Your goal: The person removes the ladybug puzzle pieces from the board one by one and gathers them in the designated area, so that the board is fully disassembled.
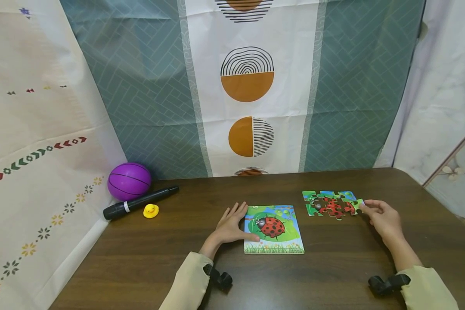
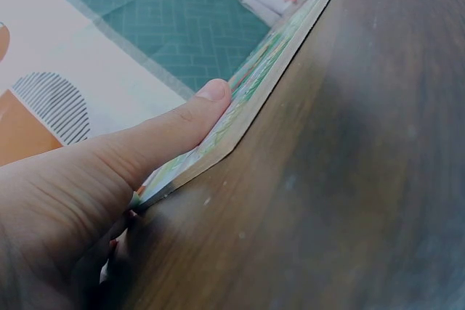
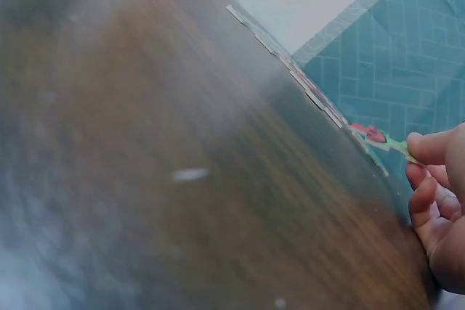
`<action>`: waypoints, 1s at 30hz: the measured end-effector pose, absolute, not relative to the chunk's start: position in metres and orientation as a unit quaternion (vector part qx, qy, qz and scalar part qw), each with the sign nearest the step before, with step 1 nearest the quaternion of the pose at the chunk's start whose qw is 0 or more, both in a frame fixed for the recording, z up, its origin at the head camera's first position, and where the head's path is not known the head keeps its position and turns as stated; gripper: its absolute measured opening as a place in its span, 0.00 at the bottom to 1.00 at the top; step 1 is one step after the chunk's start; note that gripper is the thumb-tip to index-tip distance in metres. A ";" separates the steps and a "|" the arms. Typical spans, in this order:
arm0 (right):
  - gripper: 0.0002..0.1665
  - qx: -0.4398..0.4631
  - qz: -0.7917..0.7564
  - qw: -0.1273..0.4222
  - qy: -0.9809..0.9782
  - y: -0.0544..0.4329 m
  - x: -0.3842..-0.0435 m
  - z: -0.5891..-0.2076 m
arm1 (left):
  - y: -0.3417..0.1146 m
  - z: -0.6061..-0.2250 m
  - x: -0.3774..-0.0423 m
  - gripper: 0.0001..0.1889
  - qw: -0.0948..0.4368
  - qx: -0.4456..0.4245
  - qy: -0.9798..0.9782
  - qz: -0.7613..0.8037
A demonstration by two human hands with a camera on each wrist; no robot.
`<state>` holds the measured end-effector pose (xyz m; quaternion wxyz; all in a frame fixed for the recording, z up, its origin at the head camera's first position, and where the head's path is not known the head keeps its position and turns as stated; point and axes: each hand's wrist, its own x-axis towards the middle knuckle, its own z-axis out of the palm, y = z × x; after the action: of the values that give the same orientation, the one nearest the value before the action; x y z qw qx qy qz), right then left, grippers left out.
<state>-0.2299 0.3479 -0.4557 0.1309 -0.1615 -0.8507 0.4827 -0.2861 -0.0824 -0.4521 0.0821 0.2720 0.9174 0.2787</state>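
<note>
A square board with a ladybug picture (image 1: 273, 228) lies flat on the table. My left hand (image 1: 232, 224) rests at its left edge, thumb laid over the top surface and the other fingers spread along the side; the left wrist view shows the thumb (image 2: 182, 121) on the board. To the right, several joined puzzle pieces (image 1: 329, 204) form part of a ladybug picture. My right hand (image 1: 383, 219) pinches a green and red puzzle piece (image 3: 374, 136) between thumb and fingers, tilted up at the right edge of the joined pieces.
At the table's left back stand a purple ball (image 1: 129, 181), a black marker-like stick (image 1: 141, 202) and a small yellow rubber duck (image 1: 150, 211). A patterned curtain (image 1: 252, 142) hangs behind the brown wooden table (image 1: 159, 258).
</note>
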 end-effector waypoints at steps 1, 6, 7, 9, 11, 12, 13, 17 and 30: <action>0.30 -0.159 0.471 0.135 -0.857 0.347 -0.230 -0.457 | -0.082 -0.452 -0.286 0.59 0.082 0.272 0.918 0.278; 0.28 -0.139 0.395 0.155 -0.895 0.347 -0.230 -0.460 | -0.083 -0.452 -0.287 0.59 0.083 0.270 0.918 0.277; 0.27 -0.136 0.381 0.159 -0.901 0.347 -0.230 -0.460 | -0.083 -0.452 -0.286 0.60 0.084 0.270 0.918 0.277; 0.26 -0.128 0.354 0.168 -0.911 0.348 -0.231 -0.460 | -0.082 -0.452 -0.286 0.60 0.086 0.269 0.918 0.277; 0.26 -0.121 0.333 0.176 -0.918 0.348 -0.231 -0.461 | -0.082 -0.452 -0.286 0.60 0.086 0.269 0.919 0.276; 0.25 -0.118 0.326 0.179 -0.921 0.349 -0.231 -0.461 | -0.082 -0.452 -0.285 0.60 0.086 0.269 0.919 0.276; 0.25 -0.116 0.320 0.183 -0.923 0.349 -0.231 -0.461 | -0.082 -0.451 -0.285 0.60 0.087 0.269 0.919 0.276; 0.24 -0.112 0.296 0.186 -0.930 0.349 -0.230 -0.460 | -0.082 -0.451 -0.286 0.60 0.084 0.270 0.917 0.280; 0.26 -0.131 0.270 0.147 -0.942 0.350 -0.229 -0.456 | -0.083 -0.452 -0.285 0.60 0.083 0.274 0.914 0.288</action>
<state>-0.2285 0.3500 -0.4561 0.1468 -0.1313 -0.9424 0.2704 -0.2849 -0.0834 -0.4515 0.0834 0.2743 0.9138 0.2876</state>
